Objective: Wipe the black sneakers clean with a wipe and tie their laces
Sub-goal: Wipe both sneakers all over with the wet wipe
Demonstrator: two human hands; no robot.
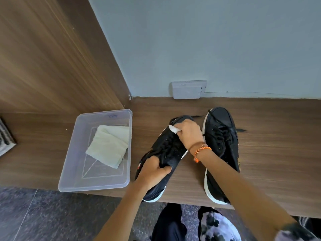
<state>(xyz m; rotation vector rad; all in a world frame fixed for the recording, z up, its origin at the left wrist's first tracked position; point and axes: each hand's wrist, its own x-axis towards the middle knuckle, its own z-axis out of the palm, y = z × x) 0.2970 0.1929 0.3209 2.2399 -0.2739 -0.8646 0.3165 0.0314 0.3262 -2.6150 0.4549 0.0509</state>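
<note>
- Step in hand: wiping the first of the two shoes. The right hand (188, 134) bunches a small white crumpled wipe (174, 129) in curled fingers (184, 123) and presses it on the toe end of the left black lace-up sneaker with white sole (166, 153).
- The left hand (152, 173) steadies this sneaker: its fingers are curled round the collar, the thumb lying along the heel side, so the shoe sits tilted on the brown wood-grain surface (269, 145), its heel past the near edge.
- The second black lace-up sneaker (220, 145) stands flat on the surface, just beyond the right wrist, touched by neither hand; its laces trail loose to both sides.
- A clear rectangular plastic tub (73, 171) sits well to the left of the left fingers; pale folded spare wipes (108, 145) lie inside it.
- Judgement: the task is early. No lace looks tied and one shoe appears untouched.
- Next move, as judged: sweep the wipe from the toe back along the upper and the sole rim, keeping the heel grip firm so the overhanging shoe does not slip off.
</note>
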